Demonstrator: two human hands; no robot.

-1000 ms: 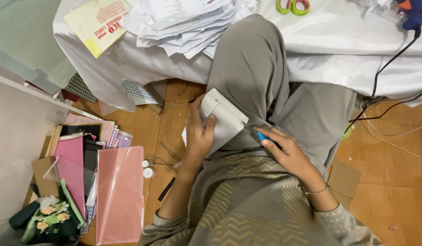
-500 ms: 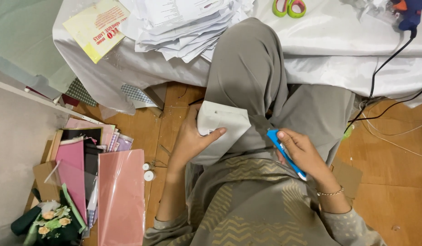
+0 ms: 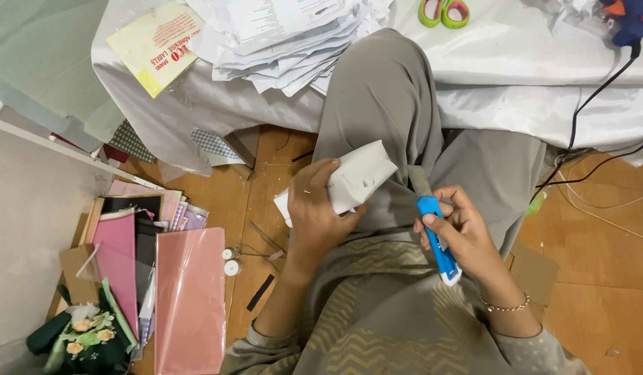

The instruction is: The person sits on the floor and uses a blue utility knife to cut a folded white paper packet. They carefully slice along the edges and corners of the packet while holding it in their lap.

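My left hand (image 3: 316,214) grips a white, lumpy paper-wrapped block (image 3: 357,177) over my lap, its far end tilted up to the right. My right hand (image 3: 467,236) holds a blue utility knife (image 3: 436,239), its grey blade end pointing up toward the block and a short gap between them. A thin bracelet sits on the right wrist. Both hands hover above my grey skirt (image 3: 391,104) and zigzag-patterned top.
A white-draped table (image 3: 515,62) ahead carries a stack of white papers (image 3: 293,35), a yellow label sheet (image 3: 157,45), green-pink scissors (image 3: 444,12) and a glue gun (image 3: 627,21) with a black cord. On the wooden floor at left lie pink sheets (image 3: 189,298), coloured papers and a small flower posy (image 3: 85,333).
My left hand turned the white block and raised it toward the right. My right hand drew the blue knife out into view and moved it up closer to the block.
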